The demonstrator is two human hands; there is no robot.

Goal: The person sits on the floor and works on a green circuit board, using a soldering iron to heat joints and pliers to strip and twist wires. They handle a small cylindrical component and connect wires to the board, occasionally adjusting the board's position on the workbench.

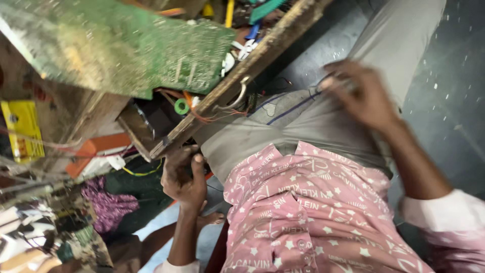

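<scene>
thin blue wire (293, 107) draped across grey lap, perhaps pinched

A matt green circuit board (121, 50) with metal solder points lies above a rough, worn wooden bench edge (242, 71). Below the edge: smooth grey cloth trousers (303, 126), pink printed cotton shirt (313, 212), thin plastic-coated wires (288, 108).

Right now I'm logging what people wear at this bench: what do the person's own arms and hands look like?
Both hands are bare: no gloves, rings or watch visible on the left hand or the blurred right hand. The forearms are uncovered. Pink sleeves with a white star print are pushed up, their pale cuffs showing.
</scene>
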